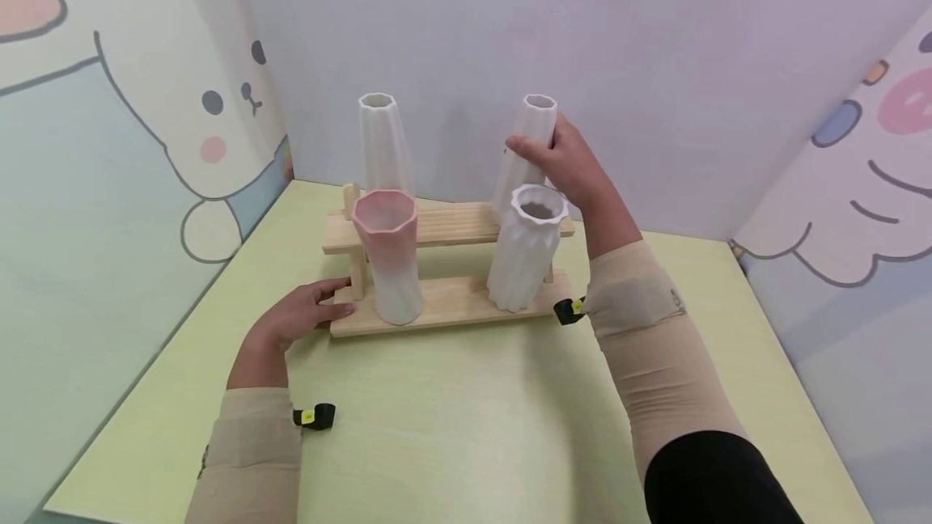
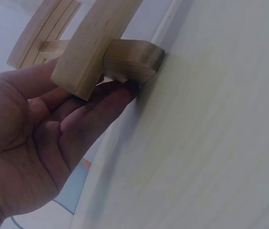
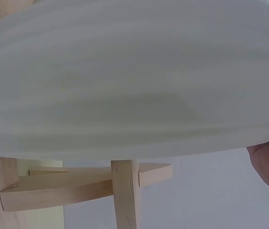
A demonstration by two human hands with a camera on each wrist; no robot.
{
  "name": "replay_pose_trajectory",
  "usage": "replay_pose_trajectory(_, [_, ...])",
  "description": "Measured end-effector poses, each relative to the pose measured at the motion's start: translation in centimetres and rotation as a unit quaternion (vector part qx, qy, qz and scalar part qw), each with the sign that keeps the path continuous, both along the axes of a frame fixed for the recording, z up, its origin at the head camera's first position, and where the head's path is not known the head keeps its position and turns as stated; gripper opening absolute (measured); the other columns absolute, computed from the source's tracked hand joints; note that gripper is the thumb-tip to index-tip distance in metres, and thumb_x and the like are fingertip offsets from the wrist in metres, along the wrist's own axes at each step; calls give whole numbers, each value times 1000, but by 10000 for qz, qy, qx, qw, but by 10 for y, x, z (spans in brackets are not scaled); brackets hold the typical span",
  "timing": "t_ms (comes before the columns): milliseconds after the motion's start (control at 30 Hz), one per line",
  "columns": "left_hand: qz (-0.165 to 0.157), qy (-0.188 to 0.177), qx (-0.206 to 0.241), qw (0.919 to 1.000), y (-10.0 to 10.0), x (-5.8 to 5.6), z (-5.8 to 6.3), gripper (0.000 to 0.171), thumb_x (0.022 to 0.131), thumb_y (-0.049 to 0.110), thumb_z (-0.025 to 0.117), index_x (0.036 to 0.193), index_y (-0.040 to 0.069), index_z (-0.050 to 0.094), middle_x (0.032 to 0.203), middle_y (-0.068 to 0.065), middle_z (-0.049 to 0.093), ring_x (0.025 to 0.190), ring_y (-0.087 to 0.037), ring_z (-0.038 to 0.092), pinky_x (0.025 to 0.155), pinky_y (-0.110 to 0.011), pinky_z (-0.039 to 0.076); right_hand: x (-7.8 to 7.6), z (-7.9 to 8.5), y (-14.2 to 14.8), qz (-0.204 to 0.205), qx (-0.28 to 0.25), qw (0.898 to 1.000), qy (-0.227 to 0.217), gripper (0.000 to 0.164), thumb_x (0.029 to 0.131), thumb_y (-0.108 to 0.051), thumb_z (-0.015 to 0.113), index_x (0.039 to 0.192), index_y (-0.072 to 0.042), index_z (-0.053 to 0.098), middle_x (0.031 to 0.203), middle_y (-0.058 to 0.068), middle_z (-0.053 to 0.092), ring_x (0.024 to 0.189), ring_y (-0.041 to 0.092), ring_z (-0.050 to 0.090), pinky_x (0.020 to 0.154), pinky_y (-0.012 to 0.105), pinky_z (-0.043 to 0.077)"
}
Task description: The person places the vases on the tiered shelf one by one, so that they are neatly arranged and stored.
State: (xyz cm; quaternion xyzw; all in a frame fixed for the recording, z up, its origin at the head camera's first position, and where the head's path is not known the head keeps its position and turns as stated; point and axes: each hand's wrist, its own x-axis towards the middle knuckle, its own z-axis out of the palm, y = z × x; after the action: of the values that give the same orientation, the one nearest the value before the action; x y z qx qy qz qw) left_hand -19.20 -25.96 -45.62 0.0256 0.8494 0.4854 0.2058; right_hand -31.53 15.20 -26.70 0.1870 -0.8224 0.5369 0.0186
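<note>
A two-tier wooden stand point(image 1: 444, 297) bears several ribbed vases. My right hand point(image 1: 571, 164) grips a tall white vase point(image 1: 537, 118) near its neck, at the back right of the upper shelf. Low at the stand's left end, my left hand point(image 1: 302, 314) holds the end of the lower board point(image 2: 84, 71), thumb on one side and fingers on the other. On the lower shelf, a pink-and-white vase point(image 1: 395, 265) stands left and a white vase with a scalloped rim point(image 1: 523, 257) right. Another tall white vase point(image 1: 382, 144) stands at the back left. A pale vase surface point(image 3: 134, 86) fills most of the right wrist view.
The stand is on a pale yellow-green tabletop point(image 1: 451, 427). Behind it rises a plain light wall point(image 1: 451, 39), close to the back vases. Side panels with cartoon animals point(image 1: 175, 103) flank the table. Small black wrist cameras point(image 1: 316, 416) stick out from both sleeves.
</note>
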Motion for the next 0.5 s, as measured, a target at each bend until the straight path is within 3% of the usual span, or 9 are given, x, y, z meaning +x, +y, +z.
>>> replay_pose_trajectory(233, [-37,54,41,10000,-1,-2,0,80,88,50,69,153,18,36,160,-19,25,147,-42,20,112,-66,22,-3,0,-1,88,-55,9999,-24,56,88,-40,71,132,-15,46,114,9,58,103,26,61,88,40,52])
replay_pose_trajectory(500, [68,7,-132,9999,-4,-14,3,80,87,54,68,153,21,36,161,-15,24,148,-41,16,113,-67,18,-12,5,-4,227,-34,9997,-72,53,89,-42,69,130,-15,47,115,8,58,104,26,60,89,41,52])
